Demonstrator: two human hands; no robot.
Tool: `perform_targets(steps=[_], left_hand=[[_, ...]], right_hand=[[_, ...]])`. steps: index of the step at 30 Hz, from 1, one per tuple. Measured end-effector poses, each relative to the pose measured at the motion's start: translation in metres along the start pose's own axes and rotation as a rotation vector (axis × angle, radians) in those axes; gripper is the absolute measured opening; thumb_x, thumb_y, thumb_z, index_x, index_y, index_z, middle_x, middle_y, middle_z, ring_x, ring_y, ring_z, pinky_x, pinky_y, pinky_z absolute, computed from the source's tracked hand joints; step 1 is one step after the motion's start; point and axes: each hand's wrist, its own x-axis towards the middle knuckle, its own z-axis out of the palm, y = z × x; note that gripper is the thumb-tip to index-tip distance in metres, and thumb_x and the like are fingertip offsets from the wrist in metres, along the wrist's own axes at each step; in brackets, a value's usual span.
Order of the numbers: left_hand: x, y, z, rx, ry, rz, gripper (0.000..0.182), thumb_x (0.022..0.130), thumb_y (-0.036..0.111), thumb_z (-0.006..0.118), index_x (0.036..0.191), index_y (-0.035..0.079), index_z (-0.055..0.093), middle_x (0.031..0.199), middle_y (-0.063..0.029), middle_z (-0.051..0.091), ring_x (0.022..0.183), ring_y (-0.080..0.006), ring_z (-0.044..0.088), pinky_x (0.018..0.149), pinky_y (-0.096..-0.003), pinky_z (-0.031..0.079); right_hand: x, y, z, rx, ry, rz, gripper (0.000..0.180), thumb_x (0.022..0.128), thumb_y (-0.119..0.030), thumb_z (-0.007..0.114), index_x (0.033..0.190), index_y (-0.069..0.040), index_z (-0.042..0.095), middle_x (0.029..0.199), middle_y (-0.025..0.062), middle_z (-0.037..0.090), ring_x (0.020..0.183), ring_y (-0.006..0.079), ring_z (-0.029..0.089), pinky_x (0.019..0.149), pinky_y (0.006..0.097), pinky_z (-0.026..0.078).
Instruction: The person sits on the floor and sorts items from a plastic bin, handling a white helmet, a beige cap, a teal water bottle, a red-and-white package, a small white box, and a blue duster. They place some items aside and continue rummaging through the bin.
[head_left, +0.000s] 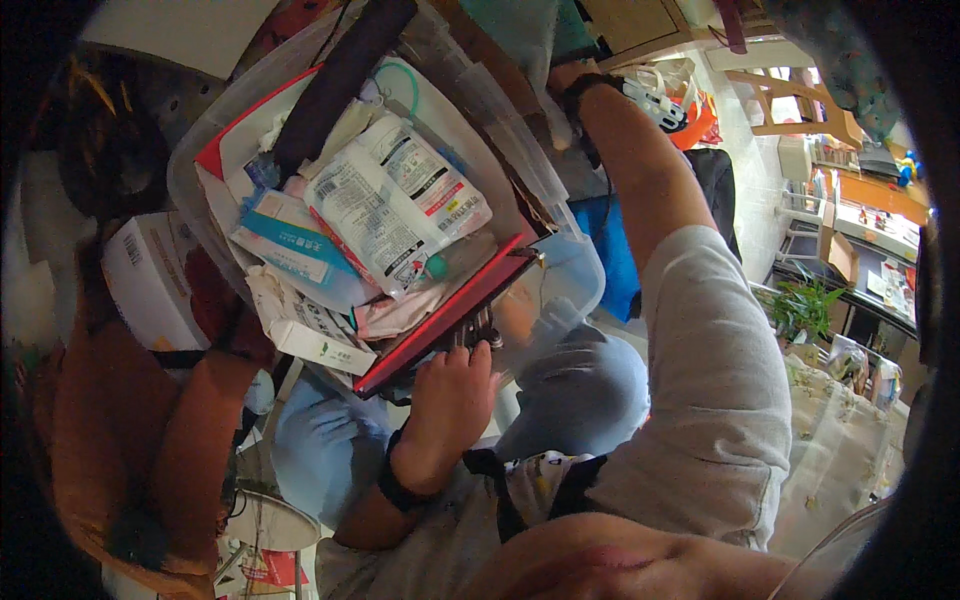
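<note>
My left hand (454, 394), with a black band on its wrist, lies at the near side of a clear plastic bin (581, 274). Its fingers bend down beside the red edge of an open box (450, 315) standing inside the bin; their tips and any grip are hidden. My right hand (571, 76) reaches past the bin's far right side, its fingers mostly out of sight behind translucent plastic. In the box lie white printed packets (375, 217), a blue and white packet (296, 240), a small white carton (322, 349) and a long dark object (337, 82) slanting over the far rim.
A white carton (154, 277) stands left of the bin, near a brown object (127, 435). A round stool (274, 521) is at lower left. To the right are a blue item (619, 255), a potted plant (806, 304), a wooden chair (795, 105) and a cluttered table (874, 221).
</note>
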Motion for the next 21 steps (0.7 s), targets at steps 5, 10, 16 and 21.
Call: perform_targets(steps=[5, 10, 16, 21], left_hand=[[-0.003, 0.001, -0.004, 0.014, -0.01, 0.024, 0.038, 0.081, 0.026, 0.06, 0.113, 0.006, 0.051, 0.087, -0.0148, 0.057, 0.081, -0.0346, 0.057, 0.07, -0.0452, 0.046], [-0.007, 0.006, -0.005, 0.034, -0.007, -0.002, 0.035, 0.083, 0.025, 0.058, 0.112, 0.006, 0.051, 0.091, -0.0154, 0.057, 0.085, -0.0349, 0.057, 0.072, -0.0448, 0.046], [-0.009, 0.009, -0.008, 0.046, -0.008, 0.011, 0.033, 0.084, 0.023, 0.057, 0.11, 0.004, 0.051, 0.091, -0.0165, 0.058, 0.085, -0.0346, 0.056, 0.074, -0.044, 0.046], [-0.006, 0.008, -0.008, 0.031, 0.033, 0.035, 0.03, 0.084, 0.022, 0.058, 0.106, 0.003, 0.052, 0.088, -0.0166, 0.057, 0.084, -0.0347, 0.056, 0.074, -0.0434, 0.045]], right_hand=[[-0.034, 0.044, -0.021, 0.385, 0.21, -0.211, 0.028, 0.082, -0.023, 0.053, 0.099, -0.005, 0.066, 0.103, 0.0174, 0.063, 0.098, 0.0346, 0.058, 0.081, 0.0435, 0.048], [-0.054, 0.055, -0.04, 0.365, 0.37, -0.15, 0.026, 0.084, -0.021, 0.049, 0.096, -0.005, 0.066, 0.101, 0.0174, 0.063, 0.094, 0.0379, 0.059, 0.078, 0.0459, 0.048], [-0.077, 0.046, -0.025, 0.482, 0.845, 0.203, 0.035, 0.074, -0.035, 0.065, 0.097, -0.009, 0.065, 0.084, 0.0151, 0.066, 0.08, 0.0374, 0.063, 0.073, 0.0445, 0.051], [-0.085, 0.054, -0.027, 0.448, 0.358, 0.22, 0.031, 0.074, -0.03, 0.065, 0.095, -0.006, 0.066, 0.084, 0.0158, 0.066, 0.083, 0.0388, 0.063, 0.074, 0.0422, 0.053]])
